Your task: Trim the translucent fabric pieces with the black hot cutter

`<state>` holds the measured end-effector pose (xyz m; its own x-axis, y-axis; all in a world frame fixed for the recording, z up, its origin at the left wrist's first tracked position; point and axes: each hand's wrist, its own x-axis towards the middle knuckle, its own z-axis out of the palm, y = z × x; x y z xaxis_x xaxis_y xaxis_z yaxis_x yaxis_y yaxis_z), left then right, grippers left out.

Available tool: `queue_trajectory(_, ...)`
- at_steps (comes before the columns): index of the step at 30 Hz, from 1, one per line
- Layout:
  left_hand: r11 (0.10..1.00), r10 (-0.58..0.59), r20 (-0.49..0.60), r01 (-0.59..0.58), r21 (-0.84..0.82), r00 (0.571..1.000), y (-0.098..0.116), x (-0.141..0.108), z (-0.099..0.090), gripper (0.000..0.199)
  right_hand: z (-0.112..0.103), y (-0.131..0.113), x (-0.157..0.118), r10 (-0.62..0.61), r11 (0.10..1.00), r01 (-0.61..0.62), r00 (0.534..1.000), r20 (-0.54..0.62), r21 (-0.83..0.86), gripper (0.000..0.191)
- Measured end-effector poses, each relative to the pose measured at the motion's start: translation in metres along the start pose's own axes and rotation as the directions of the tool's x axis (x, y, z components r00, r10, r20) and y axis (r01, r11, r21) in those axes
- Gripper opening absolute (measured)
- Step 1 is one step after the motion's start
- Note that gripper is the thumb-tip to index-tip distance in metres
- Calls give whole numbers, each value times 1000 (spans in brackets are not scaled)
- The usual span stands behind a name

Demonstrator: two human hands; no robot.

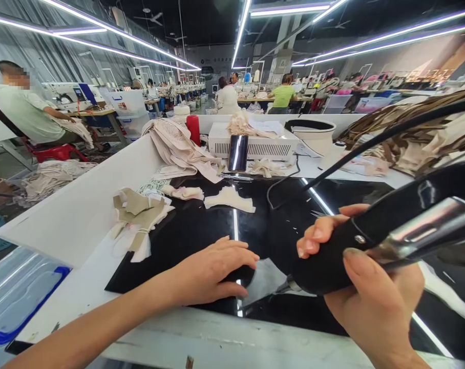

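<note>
My right hand (pixel 371 287) is wrapped round a thick black handheld tool (pixel 332 256) with a metal lever and a cord. Its narrow metal tip points left and rests at a thin, translucent whitish piece (pixel 267 279) on the glossy black board (pixel 186 246). At the left edge of that piece, my left hand (pixel 217 266) lies palm down, fingers apart, with nothing held in it. Farther back on the board is a cream fabric piece (pixel 230 199), with a folded pinkish piece (pixel 183 192) to its left. Another pale piece (pixel 447 294) lies at the right, partly behind the tool.
Olive and cream scraps (pixel 138 215) lie at the left. Behind the board stand a phone (pixel 238 152), a white vented box (pixel 217 141), a red spool (pixel 193 130) and a fabric pile (pixel 174 143). A black cable (pixel 389 136) arches at right. People sit in the background.
</note>
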<state>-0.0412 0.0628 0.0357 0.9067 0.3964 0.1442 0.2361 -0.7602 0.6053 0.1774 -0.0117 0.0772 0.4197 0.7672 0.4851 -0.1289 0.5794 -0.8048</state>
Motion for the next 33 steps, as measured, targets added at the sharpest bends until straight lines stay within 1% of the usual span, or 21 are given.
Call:
queue_trajectory(4, 995, -61, 106, 68, -69, 993, 0, 5, 2, 65, 4, 3, 1, -17, 999, 16, 1000, 16, 39, 37)
queue_trajectory(7, 993, -92, 127, 100, -62, 988, 2, 9, 4, 66, 7, 9, 2, -13, 999, 11, 999, 35, 39, 37)
queue_trajectory(11, 993, -93, 118, 100, -58, 989, 1, 13, 6, 63, 12, 16, 5, -23, 998, 20, 998, 60, 62, 37)
queue_trajectory(14, 994, -83, 106, 90, -58, 991, 0, 15, 8, 66, 14, 20, 7, -28, 997, 22, 997, 78, 76, 37)
queue_trajectory(18, 996, -73, 73, 77, -48, 995, -2, 17, 11, 71, 13, 23, 9, -25, 997, 20, 998, 64, 77, 36)
queue_trajectory(22, 998, -65, 50, 66, -22, 997, -3, 18, 14, 77, 12, 25, 9, -37, 997, 33, 998, 55, 73, 36)
queue_trajectory(29, 997, -77, 45, 78, -17, 996, -3, 17, 16, 85, 13, 26, 10, -65, 997, 62, 996, 66, 45, 32)
queue_trajectory(33, 997, -74, 33, 74, -20, 997, -4, 17, 17, 86, 14, 24, 9, -46, 999, 44, 997, 60, 31, 30)
